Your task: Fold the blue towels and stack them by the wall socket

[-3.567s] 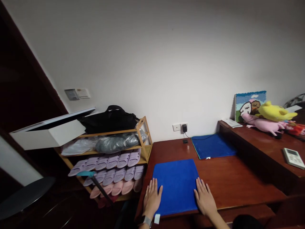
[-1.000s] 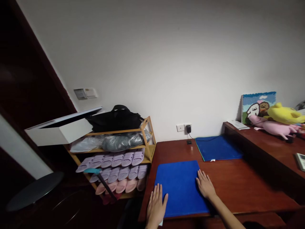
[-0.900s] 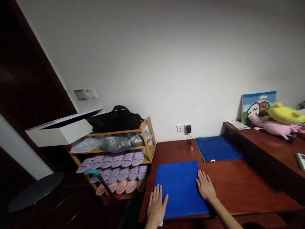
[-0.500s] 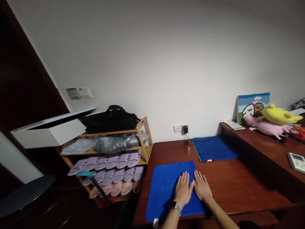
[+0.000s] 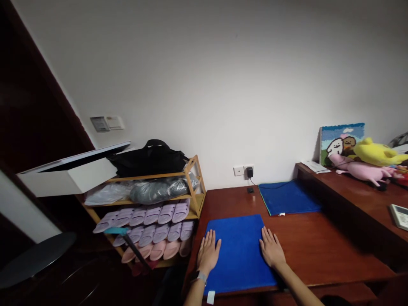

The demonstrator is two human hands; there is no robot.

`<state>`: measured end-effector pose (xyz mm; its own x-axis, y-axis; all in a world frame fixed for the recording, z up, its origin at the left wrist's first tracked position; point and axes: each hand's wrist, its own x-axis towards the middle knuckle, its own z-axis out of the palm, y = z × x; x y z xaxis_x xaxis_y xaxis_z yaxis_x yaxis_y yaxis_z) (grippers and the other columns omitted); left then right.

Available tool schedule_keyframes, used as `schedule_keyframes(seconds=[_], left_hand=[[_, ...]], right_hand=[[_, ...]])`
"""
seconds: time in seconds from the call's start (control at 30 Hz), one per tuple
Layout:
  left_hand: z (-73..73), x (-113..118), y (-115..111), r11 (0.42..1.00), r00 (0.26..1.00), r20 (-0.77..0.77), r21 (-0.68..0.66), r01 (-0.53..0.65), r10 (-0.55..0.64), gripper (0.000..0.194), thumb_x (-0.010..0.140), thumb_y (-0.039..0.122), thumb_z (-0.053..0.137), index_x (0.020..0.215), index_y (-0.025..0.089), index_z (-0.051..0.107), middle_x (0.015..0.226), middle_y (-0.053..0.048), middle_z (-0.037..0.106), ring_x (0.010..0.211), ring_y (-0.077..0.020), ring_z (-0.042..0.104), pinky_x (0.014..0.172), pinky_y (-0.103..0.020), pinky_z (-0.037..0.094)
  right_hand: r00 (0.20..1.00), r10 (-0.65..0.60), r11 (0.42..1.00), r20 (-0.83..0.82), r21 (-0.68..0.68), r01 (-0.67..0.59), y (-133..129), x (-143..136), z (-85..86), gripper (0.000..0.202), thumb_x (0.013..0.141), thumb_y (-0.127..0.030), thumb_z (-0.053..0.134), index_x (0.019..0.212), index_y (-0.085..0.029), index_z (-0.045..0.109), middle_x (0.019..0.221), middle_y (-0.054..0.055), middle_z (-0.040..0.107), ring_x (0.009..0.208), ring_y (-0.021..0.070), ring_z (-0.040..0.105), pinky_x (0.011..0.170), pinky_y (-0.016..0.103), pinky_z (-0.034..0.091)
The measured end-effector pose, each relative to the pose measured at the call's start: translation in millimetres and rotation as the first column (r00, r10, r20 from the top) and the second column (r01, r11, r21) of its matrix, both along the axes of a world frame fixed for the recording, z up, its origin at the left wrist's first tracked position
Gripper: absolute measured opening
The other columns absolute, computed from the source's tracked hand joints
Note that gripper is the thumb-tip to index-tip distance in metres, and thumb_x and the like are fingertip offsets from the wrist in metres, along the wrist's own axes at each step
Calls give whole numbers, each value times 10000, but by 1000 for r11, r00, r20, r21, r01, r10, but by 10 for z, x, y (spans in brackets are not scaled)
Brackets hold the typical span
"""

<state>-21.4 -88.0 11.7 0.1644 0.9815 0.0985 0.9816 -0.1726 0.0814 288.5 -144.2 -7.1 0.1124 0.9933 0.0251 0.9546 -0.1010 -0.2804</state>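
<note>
In the head view, a square, bright blue fabric cloth [image 5: 239,255] lay flat on the reddish-brown wooden desk [image 5: 325,246], in the lower middle of the frame, with a small white tag [image 5: 211,297] at its lower left corner. The left hand [image 5: 208,251], with a silver-banded watch [image 5: 201,276] at its wrist, lay palm down at the cloth's left edge. The right hand [image 5: 272,248] lay palm down along the right edge. Both hands were wide, fingers extended and thumbs apart, gripping nothing.

The step in hand looked like pressing or smoothing the cloth from its two sides; how hard the palms bore down could not be told. From that pose, lifting an edge would have called for fingertips beneath the fabric, while more smoothing would have needed only light, even contact, lest the cloth skew or wrinkle.

A darker blue cloth with a green edge [image 5: 290,197] lay farther back, right of centre, near the black plug-in adapter [image 5: 250,171] and its thin cable.
</note>
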Motion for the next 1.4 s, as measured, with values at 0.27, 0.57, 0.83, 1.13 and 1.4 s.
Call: schedule_keyframes(seconds=[0.27,0.57,0.83,1.13,1.4], left_hand=[[-115,1,0,996,1000,6,85,7,-8,717,1065,560,223,1618,118,340,1685,-137,303,1567,-274,290,1286,-504,256],[-95,-17,-9,999,1000,-9,42,-6,6,722,1061,577,220,1635,148,304,1699,-105,269,1579,-283,244,1295,-500,253],[-135,-51,12,999,999,-36,39,-5,6,721,1063,563,223,1625,122,323,1693,-124,287,1571,-278,277,1291,-500,251],[-19,868,201,971,972,65,100,219,-226,644,1083,472,183,1646,174,275,1697,-88,315,1576,-262,272,1289,-496,264],[-137,1507,466,940,931,143,-17,341,-335,686,1076,515,94,1639,188,309,1701,-84,317,1584,-241,252,1296,-480,226]], right_hand=[[1000,-7,1000,25,-12,7,366,-10,52,646,1037,-366,201,1638,-148,296,1711,64,261,1590,247,224,1285,480,180],[1000,5,1000,-11,-25,-6,766,-10,53,675,1041,-397,192,1641,-91,248,1714,101,247,1596,233,196,1294,443,150],[1000,8,999,-8,-46,-8,760,5,36,691,1042,-415,187,1642,-74,219,1725,97,209,1603,226,162,1300,427,120],[1000,19,999,-24,-34,-20,734,0,87,705,1036,-415,171,1639,-52,212,1720,101,210,1601,233,171,1301,433,138],[999,34,999,-4,-15,-34,751,25,21,692,1029,-385,196,1635,-55,243,1715,104,225,1596,240,195,1296,436,161]])
